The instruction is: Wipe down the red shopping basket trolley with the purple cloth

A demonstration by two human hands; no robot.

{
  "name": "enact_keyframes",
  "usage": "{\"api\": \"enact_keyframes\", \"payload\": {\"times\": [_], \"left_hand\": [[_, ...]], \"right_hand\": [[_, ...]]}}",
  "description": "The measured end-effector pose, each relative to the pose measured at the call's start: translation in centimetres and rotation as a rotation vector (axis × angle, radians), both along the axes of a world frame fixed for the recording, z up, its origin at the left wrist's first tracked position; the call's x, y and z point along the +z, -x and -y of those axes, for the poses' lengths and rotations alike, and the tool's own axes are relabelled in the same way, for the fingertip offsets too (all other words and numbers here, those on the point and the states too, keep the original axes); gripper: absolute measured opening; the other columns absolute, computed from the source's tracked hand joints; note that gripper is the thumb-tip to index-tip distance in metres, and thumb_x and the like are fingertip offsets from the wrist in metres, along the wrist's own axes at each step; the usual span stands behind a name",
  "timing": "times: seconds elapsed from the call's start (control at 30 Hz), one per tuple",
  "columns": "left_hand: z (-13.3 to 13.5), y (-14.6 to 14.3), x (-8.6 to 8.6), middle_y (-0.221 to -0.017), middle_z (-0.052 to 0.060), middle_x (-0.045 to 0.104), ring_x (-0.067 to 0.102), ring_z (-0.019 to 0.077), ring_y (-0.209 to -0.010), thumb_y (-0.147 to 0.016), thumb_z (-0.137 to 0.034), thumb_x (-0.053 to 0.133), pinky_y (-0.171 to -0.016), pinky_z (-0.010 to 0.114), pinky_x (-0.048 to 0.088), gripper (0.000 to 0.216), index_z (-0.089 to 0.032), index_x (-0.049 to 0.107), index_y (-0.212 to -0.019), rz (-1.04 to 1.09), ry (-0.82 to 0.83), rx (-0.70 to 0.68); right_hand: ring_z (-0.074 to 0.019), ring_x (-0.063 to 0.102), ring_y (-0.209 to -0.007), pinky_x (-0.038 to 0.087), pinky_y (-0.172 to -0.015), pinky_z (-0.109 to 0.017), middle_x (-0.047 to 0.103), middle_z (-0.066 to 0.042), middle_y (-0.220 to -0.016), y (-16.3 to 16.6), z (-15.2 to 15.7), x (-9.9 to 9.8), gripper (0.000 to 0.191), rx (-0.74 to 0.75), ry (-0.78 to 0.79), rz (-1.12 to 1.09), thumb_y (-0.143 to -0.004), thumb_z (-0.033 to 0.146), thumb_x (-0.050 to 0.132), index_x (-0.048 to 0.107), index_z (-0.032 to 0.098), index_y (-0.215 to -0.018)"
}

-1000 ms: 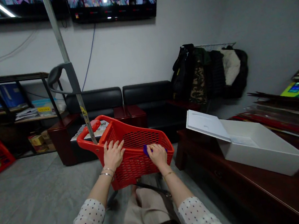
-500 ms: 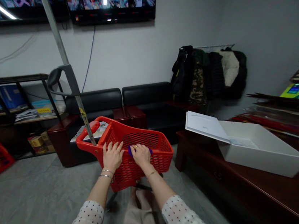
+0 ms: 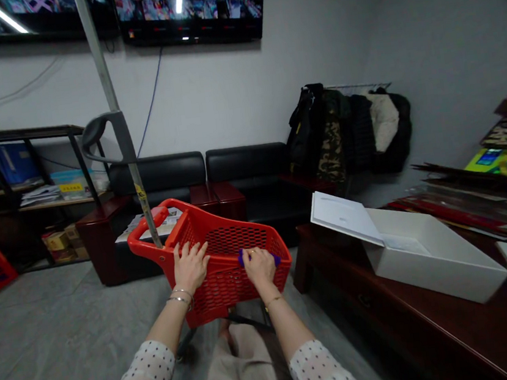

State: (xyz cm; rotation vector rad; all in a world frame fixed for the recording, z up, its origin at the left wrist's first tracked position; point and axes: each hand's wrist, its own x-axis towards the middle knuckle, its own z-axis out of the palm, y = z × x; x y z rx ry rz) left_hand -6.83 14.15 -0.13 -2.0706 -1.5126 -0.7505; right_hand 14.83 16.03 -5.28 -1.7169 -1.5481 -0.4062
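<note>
A red plastic shopping cart (image 3: 220,293) with mesh sides stands in front of me, its handle at the left. My left hand (image 3: 191,265) lies on the near rim with its fingers stretched out over the edge. Farther right on that same rim, my right hand (image 3: 260,265) is closed around a purple cloth (image 3: 277,259) and presses it to the plastic. Most of the cloth is hidden under the fingers. A metal pole (image 3: 104,79) with a grey handle (image 3: 124,137) rises at the cart's handle end.
Behind the cart are black sofas (image 3: 246,166) with dark wooden arms. To the right, a wooden table (image 3: 416,312) bears an open white box (image 3: 434,272) and a pile of flat items (image 3: 471,200). A shelf (image 3: 20,135) with blue binders stands left; coats (image 3: 343,129) hang at the back.
My right hand has slid to the right along the cart's near rim with the purple cloth. The left hand has stayed on the rim. The view has shifted slightly.
</note>
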Motion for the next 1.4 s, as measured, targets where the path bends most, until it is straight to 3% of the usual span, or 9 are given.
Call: {"api": "enact_keyframes", "payload": {"times": [0.17, 0.3, 0.5, 0.6, 0.8, 0.97, 1.13, 1.27, 1.4], "left_hand": [[-0.1, 0.4, 0.1, -0.130, 0.008, 0.066, 0.048, 0.0325, -0.129, -0.097, -0.041, 0.040, -0.115, 0.055, 0.018, 0.045, -0.028, 0.058, -0.136, -0.011, 0.019, -0.005], [0.0, 0.5, 0.0, -0.132, 0.008, 0.064, 0.048, 0.0311, -0.130, -0.097, -0.043, 0.038, -0.116, 0.055, 0.018, 0.046, -0.030, 0.056, -0.138, -0.023, 0.022, -0.003], [0.0, 0.3, 0.0, -0.132, 0.008, 0.065, 0.047, 0.0320, -0.131, -0.097, -0.042, 0.037, -0.116, 0.055, 0.017, 0.045, -0.030, 0.057, -0.136, 0.007, 0.026, -0.008], [-0.3, 0.3, -0.2, -0.132, 0.007, 0.065, 0.046, 0.0320, -0.131, -0.097, -0.042, 0.038, -0.116, 0.056, 0.016, 0.045, -0.032, 0.057, -0.136, 0.036, 0.031, -0.020], [-0.5, 0.6, -0.2, -0.132, 0.006, 0.065, 0.048, 0.0314, -0.130, -0.097, -0.042, 0.038, -0.116, 0.055, 0.017, 0.045, -0.031, 0.056, -0.137, -0.008, 0.024, -0.012], [-0.2, 0.7, 0.0, -0.132, 0.007, 0.065, 0.049, 0.0301, -0.129, -0.098, -0.042, 0.036, -0.116, 0.053, 0.018, 0.046, -0.030, 0.056, -0.137, -0.043, 0.019, -0.001], [0.1, 0.4, 0.1, -0.131, 0.006, 0.066, 0.048, 0.0310, -0.129, -0.098, -0.043, 0.035, -0.116, 0.054, 0.019, 0.046, -0.030, 0.056, -0.137, -0.061, 0.018, 0.032], [0.0, 0.2, 0.0, -0.129, 0.007, 0.066, 0.048, 0.0316, -0.129, -0.098, -0.042, 0.036, -0.116, 0.056, 0.017, 0.045, -0.030, 0.058, -0.135, -0.027, 0.007, 0.011], [-0.2, 0.4, -0.1, -0.131, 0.006, 0.066, 0.047, 0.0318, -0.130, -0.097, -0.042, 0.037, -0.116, 0.056, 0.016, 0.045, -0.032, 0.056, -0.137, -0.014, 0.014, 0.003]], "right_hand": [[-0.0155, 0.060, -0.085, 0.036, -0.079, -0.027, 0.072, -0.004, -0.093, 5.6, 0.2, 1.5, 0.033, 0.255, -0.014, 0.044, -0.100, 0.040, 0.044, 0.073, 0.026, -0.103], [-0.0144, 0.060, -0.088, 0.036, -0.081, -0.025, 0.073, -0.003, -0.095, -0.7, 0.3, 0.2, 0.032, 0.275, 0.002, 0.064, -0.100, 0.036, 0.045, 0.074, 0.024, -0.100], [-0.0167, 0.060, -0.083, 0.035, -0.077, -0.027, 0.073, -0.006, -0.095, -9.9, 0.4, -1.9, 0.031, -0.011, 0.077, 0.021, -0.096, 0.029, 0.046, 0.075, 0.019, -0.092], [-0.0179, 0.059, -0.082, 0.035, -0.075, -0.029, 0.072, -0.008, -0.090, -6.1, 0.4, -1.1, 0.032, -0.062, 0.066, 0.031, -0.096, 0.030, 0.047, 0.075, 0.019, -0.088], [-0.0163, 0.059, -0.084, 0.035, -0.077, -0.027, 0.072, -0.004, -0.091, 4.8, 0.3, 1.6, 0.031, 0.231, 0.006, 0.062, -0.099, 0.038, 0.046, 0.074, 0.025, -0.101], [-0.0140, 0.060, -0.086, 0.035, -0.079, -0.024, 0.073, -0.003, -0.095, -0.1, 0.3, 0.8, 0.031, 0.317, 0.025, 0.093, -0.100, 0.036, 0.045, 0.074, 0.025, -0.100], [-0.0154, 0.061, -0.084, 0.037, -0.077, -0.026, 0.074, -0.004, -0.095, -7.9, 0.5, -0.7, 0.031, 0.101, 0.104, 0.008, -0.097, 0.031, 0.047, 0.075, 0.020, -0.093], [-0.0182, 0.061, -0.082, 0.036, -0.075, -0.028, 0.073, -0.007, -0.091, -4.8, 0.6, -0.1, 0.033, -0.061, 0.121, -0.024, -0.096, 0.034, 0.048, 0.076, 0.018, -0.089], [-0.0180, 0.060, -0.084, 0.035, -0.077, -0.028, 0.072, -0.006, -0.090, 2.4, 0.5, 1.4, 0.036, 0.142, 0.058, 0.048, -0.096, 0.048, 0.049, 0.075, 0.024, -0.095]]}}
